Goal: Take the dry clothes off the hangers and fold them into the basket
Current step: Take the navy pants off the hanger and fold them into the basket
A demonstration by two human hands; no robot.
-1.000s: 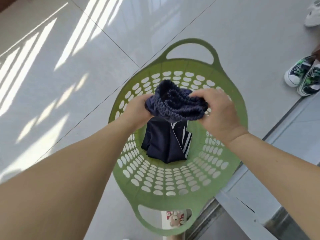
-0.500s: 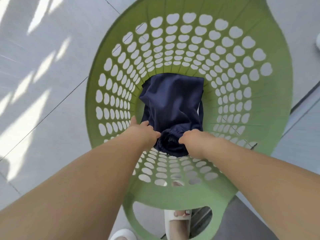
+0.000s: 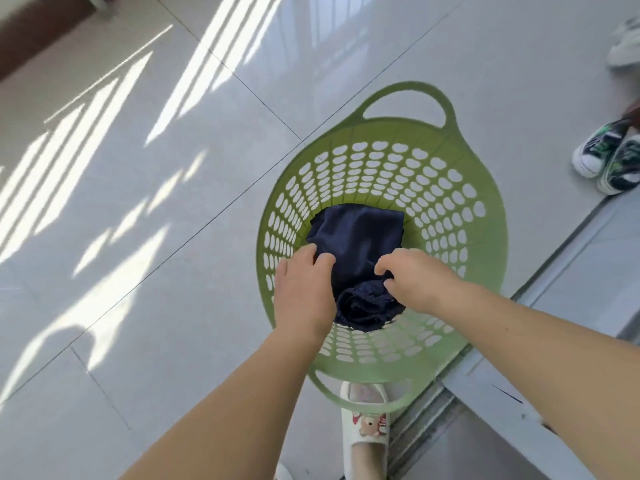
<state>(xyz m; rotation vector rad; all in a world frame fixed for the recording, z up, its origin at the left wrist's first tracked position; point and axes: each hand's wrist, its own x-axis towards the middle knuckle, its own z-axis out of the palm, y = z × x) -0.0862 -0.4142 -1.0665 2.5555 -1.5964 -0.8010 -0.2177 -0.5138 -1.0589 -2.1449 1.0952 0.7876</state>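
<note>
A folded pair of navy shorts [image 3: 360, 244] lies at the bottom of the round green perforated basket [image 3: 450, 209], its gathered waistband toward me. My left hand [image 3: 304, 289] hovers over the shorts' left edge with loosely bent fingers, holding nothing. My right hand [image 3: 412, 278] is above the waistband's right side, fingers relaxed and curled downward; whether its fingertips touch the cloth is unclear. No hangers are in view.
The basket stands on a pale tiled floor [image 3: 138, 237] striped with sunlight. Sneakers [image 3: 609, 154] lie at the right edge, a white shoe [image 3: 627, 43] farther back. My slippered foot [image 3: 363, 424] shows under the basket's near handle. A sliding-door track [image 3: 540, 393] runs at right.
The shorts went from being held above the basket to lying on its bottom. Both hands have released the waistband and risen; the camera has pulled back.
</note>
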